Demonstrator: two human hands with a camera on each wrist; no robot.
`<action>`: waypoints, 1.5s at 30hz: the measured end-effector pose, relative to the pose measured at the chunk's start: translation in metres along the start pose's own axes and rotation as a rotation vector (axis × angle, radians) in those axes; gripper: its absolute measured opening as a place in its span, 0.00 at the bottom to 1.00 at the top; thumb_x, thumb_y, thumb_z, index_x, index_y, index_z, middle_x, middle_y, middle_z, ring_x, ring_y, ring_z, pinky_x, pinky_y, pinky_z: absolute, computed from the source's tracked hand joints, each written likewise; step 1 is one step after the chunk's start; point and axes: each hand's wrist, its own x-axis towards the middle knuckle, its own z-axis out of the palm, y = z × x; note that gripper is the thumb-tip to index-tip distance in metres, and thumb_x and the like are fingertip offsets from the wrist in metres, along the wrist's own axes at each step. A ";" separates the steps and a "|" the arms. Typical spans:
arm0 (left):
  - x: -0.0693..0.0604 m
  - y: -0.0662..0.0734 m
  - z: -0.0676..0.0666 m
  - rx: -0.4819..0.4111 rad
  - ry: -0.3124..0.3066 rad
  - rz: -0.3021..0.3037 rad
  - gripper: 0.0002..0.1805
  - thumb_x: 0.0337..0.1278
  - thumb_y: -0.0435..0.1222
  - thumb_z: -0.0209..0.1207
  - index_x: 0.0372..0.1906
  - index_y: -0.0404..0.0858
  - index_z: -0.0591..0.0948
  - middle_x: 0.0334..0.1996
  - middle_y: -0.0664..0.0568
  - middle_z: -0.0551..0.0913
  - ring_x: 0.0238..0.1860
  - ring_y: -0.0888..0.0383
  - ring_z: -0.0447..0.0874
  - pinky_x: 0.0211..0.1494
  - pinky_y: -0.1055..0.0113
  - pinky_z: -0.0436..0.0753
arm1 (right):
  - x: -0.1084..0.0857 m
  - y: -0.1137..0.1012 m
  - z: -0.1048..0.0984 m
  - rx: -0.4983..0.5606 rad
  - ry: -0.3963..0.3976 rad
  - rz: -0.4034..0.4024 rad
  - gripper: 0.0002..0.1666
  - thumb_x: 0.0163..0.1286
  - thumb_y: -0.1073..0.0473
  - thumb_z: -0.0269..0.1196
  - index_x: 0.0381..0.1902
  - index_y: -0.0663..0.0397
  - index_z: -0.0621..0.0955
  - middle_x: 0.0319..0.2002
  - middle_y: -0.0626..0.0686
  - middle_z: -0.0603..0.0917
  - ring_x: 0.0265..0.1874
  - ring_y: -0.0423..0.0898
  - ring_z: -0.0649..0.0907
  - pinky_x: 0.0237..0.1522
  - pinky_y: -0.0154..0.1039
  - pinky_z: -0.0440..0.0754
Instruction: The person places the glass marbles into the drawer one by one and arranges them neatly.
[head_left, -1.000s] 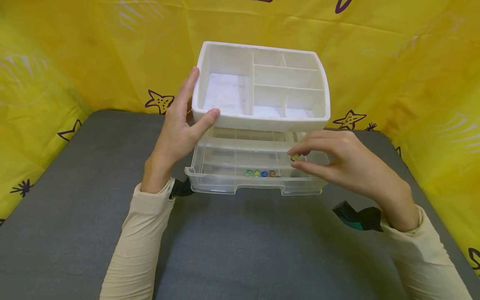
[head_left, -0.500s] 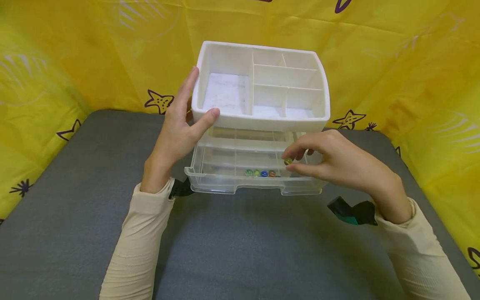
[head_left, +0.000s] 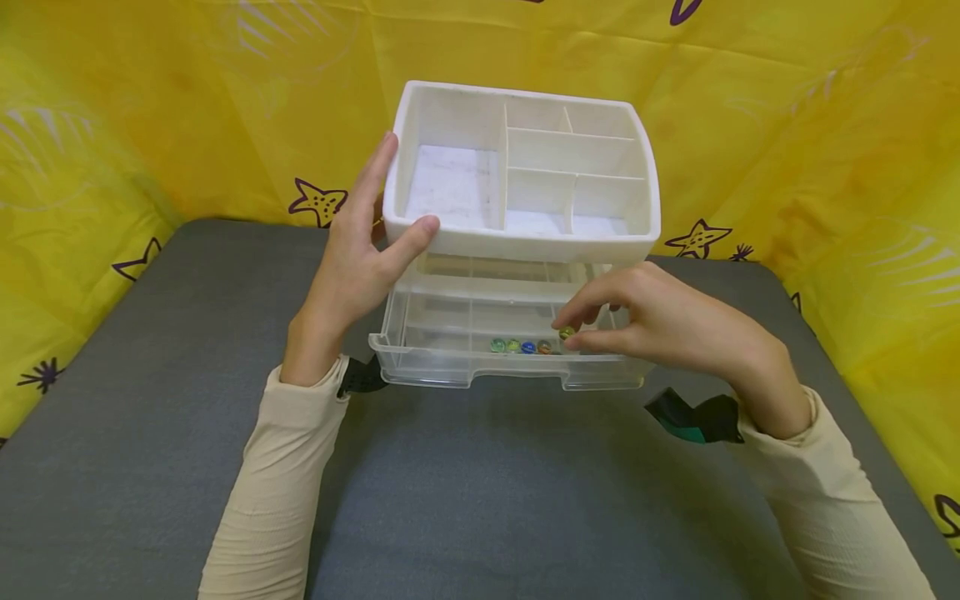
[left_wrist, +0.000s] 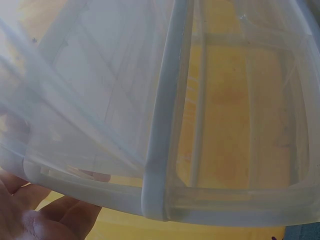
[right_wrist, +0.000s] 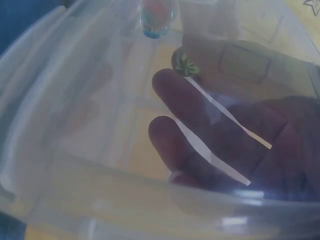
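A white plastic desk organizer [head_left: 536,243] with a divided top tray stands in the middle of the head view. Its clear lower drawer [head_left: 517,372] is pulled out toward me. My left hand [head_left: 352,250] grips the organizer's left side, thumb over the front rim. Between thumb and fingertips, my right hand [head_left: 667,325] pinches a yellow-green glass marble [head_left: 566,332] just above the drawer floor. Left of it several marbles lie in a row along the drawer front, among them a blue marble [head_left: 528,347] and an orange one [head_left: 544,346]. Through the clear plastic, the right wrist view shows the pinched marble [right_wrist: 185,64].
A dark grey cloth [head_left: 480,483] covers the table under the organizer. Yellow fabric [head_left: 750,125] with sea-creature drawings hangs behind and at both sides. The drawer's raised front wall runs close to the right hand.
My right hand has moved left and slightly down with the yellow-green marble, which is now beside the orange one at the row's right end. The left hand and organizer stay put.
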 end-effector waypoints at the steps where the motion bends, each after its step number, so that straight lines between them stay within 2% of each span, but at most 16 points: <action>1: 0.000 0.000 0.000 0.000 0.000 -0.001 0.43 0.61 0.33 0.61 0.79 0.45 0.55 0.79 0.57 0.55 0.60 0.56 0.73 0.55 0.73 0.81 | 0.000 0.000 0.000 -0.002 -0.004 0.001 0.09 0.66 0.57 0.68 0.44 0.38 0.89 0.40 0.37 0.89 0.37 0.33 0.83 0.40 0.35 0.82; 9: 0.000 0.000 -0.001 0.009 -0.004 -0.012 0.43 0.61 0.34 0.61 0.79 0.46 0.55 0.78 0.59 0.55 0.61 0.57 0.72 0.59 0.64 0.82 | 0.004 -0.001 0.000 0.000 -0.038 -0.003 0.10 0.66 0.58 0.68 0.43 0.38 0.88 0.38 0.36 0.88 0.35 0.33 0.82 0.38 0.35 0.82; 13: 0.000 0.000 -0.001 0.006 -0.003 -0.010 0.43 0.61 0.34 0.61 0.79 0.46 0.55 0.78 0.58 0.55 0.61 0.57 0.72 0.59 0.65 0.81 | 0.005 -0.001 0.000 0.010 -0.048 -0.007 0.11 0.66 0.59 0.68 0.44 0.39 0.88 0.37 0.35 0.89 0.33 0.32 0.82 0.36 0.33 0.81; 21: 0.000 0.000 -0.001 0.010 -0.006 -0.011 0.43 0.61 0.34 0.61 0.79 0.46 0.55 0.79 0.59 0.54 0.61 0.56 0.72 0.58 0.62 0.83 | 0.003 -0.001 0.001 -0.012 -0.006 -0.038 0.10 0.66 0.59 0.68 0.45 0.41 0.89 0.37 0.37 0.88 0.33 0.32 0.82 0.36 0.33 0.81; 24: 0.000 0.000 -0.001 0.007 -0.005 -0.015 0.43 0.61 0.34 0.60 0.79 0.46 0.55 0.79 0.59 0.54 0.61 0.56 0.73 0.58 0.63 0.83 | 0.002 -0.001 0.001 -0.021 0.019 -0.045 0.10 0.67 0.59 0.67 0.45 0.40 0.88 0.38 0.37 0.88 0.35 0.31 0.83 0.37 0.33 0.82; 34: 0.000 -0.001 -0.001 0.007 -0.003 -0.003 0.43 0.61 0.34 0.61 0.79 0.46 0.55 0.78 0.58 0.55 0.60 0.56 0.73 0.54 0.70 0.82 | -0.008 0.000 0.002 -0.061 0.175 -0.099 0.09 0.67 0.58 0.67 0.42 0.38 0.88 0.38 0.35 0.87 0.33 0.30 0.82 0.36 0.31 0.80; 40: 0.000 -0.001 -0.003 0.007 -0.003 -0.015 0.43 0.61 0.34 0.61 0.79 0.46 0.55 0.78 0.59 0.56 0.60 0.56 0.73 0.57 0.66 0.82 | -0.015 0.003 0.003 -0.080 0.332 -0.177 0.14 0.59 0.66 0.71 0.41 0.43 0.88 0.38 0.38 0.88 0.35 0.32 0.82 0.36 0.25 0.77; 45: 0.000 -0.001 -0.003 0.013 -0.004 -0.015 0.43 0.61 0.34 0.60 0.79 0.46 0.55 0.78 0.59 0.56 0.60 0.57 0.72 0.58 0.64 0.82 | -0.021 0.006 0.004 -0.078 0.424 -0.218 0.20 0.53 0.71 0.74 0.40 0.45 0.87 0.37 0.40 0.88 0.37 0.30 0.82 0.38 0.22 0.76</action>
